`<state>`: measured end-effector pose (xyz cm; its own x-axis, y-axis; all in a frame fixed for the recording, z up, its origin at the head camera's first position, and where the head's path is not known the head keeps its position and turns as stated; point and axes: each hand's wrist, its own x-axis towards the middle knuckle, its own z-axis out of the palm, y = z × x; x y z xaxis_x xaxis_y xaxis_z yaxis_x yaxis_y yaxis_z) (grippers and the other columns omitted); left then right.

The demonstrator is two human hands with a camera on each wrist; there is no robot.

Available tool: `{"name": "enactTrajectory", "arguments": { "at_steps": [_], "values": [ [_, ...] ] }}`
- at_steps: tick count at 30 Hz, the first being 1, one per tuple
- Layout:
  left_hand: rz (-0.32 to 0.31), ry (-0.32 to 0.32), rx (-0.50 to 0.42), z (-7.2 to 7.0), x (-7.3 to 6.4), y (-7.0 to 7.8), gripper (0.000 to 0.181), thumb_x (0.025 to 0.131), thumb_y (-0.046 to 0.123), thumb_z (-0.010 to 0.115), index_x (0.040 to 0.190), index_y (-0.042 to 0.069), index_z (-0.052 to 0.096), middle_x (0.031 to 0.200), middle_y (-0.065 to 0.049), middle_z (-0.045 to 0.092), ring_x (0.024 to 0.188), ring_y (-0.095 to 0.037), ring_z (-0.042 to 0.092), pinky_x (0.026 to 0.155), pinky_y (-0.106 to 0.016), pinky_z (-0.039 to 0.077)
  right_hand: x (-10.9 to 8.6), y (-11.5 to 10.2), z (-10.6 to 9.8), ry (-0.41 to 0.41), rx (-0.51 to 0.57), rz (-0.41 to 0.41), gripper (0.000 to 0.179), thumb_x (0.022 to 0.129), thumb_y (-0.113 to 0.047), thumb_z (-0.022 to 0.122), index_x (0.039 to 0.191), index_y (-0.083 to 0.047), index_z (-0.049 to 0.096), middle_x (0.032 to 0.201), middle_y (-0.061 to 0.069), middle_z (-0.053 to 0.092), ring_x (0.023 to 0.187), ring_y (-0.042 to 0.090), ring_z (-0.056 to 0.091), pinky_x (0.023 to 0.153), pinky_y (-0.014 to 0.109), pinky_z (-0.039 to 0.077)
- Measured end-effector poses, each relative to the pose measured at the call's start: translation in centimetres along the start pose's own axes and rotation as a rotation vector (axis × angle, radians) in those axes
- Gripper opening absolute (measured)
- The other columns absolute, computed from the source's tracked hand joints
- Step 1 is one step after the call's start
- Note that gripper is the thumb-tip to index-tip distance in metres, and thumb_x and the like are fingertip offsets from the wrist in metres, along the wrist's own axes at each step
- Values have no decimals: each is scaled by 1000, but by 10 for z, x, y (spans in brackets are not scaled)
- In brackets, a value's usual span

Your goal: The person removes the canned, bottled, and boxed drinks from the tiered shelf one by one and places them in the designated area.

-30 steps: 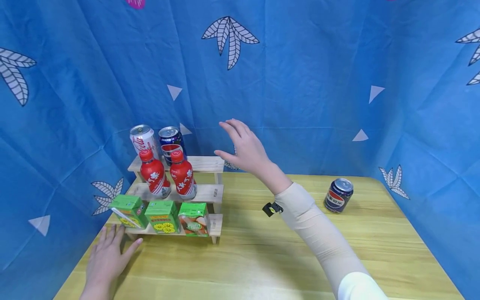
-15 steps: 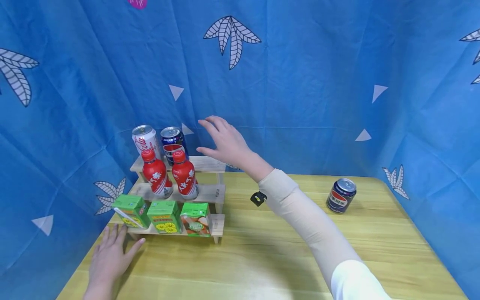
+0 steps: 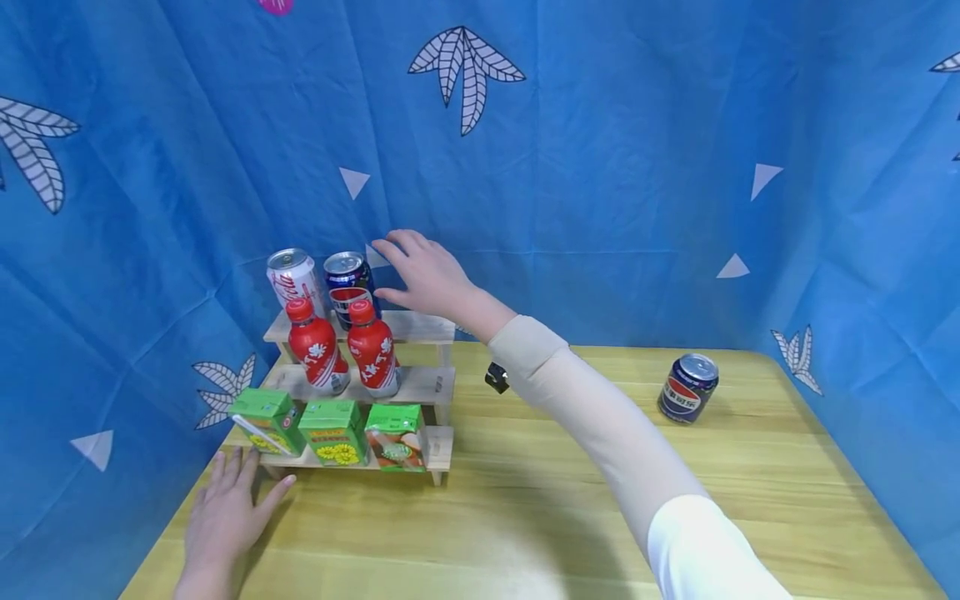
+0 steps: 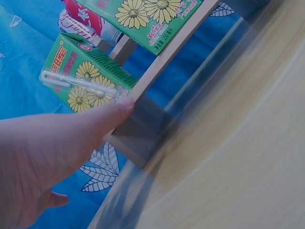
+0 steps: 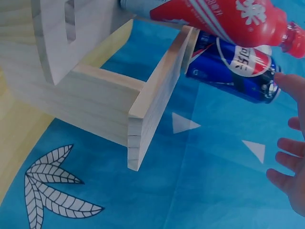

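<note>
A stepped wooden rack point(image 3: 416, 327) with three shelves stands at the left. On its top shelf are a white cola can point(image 3: 291, 282) and a dark blue Pepsi can point(image 3: 342, 289). My right hand point(image 3: 429, 277) hovers just right of this blue can, fingers apart and holding nothing. In the right wrist view the thumb comes close to the top of the blue can point(image 5: 233, 64); contact is unclear. By the rack's front left corner lies my left hand point(image 3: 225, 515), fingers spread. Its thumb point(image 4: 112, 112) appears at the lower shelf's end in the left wrist view.
Two red bottles point(image 3: 318, 350) occupy the middle shelf. Along the bottom shelf stand three green drink cartons point(image 3: 333, 433). Another dark blue Pepsi can point(image 3: 688, 387) stands alone on the wooden table point(image 3: 750, 492) at the right. Blue cloth point(image 3: 600, 192) encloses the back and sides.
My right hand has moved left, from beyond the rack's right end to beside the blue can on the top shelf. The left hand keeps its place.
</note>
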<state>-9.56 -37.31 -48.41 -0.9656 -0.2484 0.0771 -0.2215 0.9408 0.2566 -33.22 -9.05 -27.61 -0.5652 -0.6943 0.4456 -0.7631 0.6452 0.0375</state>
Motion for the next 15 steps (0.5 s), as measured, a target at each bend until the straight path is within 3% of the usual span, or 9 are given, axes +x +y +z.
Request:
{"name": "enactTrajectory", "arguments": {
  "at_steps": [15],
  "values": [
    [-22, -11, -10, 2, 1, 1, 95, 93, 69, 40, 152, -4, 21, 156, -35, 13, 147, -51, 0, 110, -76, 14, 29, -7, 22, -125, 98, 8, 71, 91, -57, 57, 149, -20, 38, 150, 2, 43, 138, 18, 40, 117, 31, 39]
  ]
}}
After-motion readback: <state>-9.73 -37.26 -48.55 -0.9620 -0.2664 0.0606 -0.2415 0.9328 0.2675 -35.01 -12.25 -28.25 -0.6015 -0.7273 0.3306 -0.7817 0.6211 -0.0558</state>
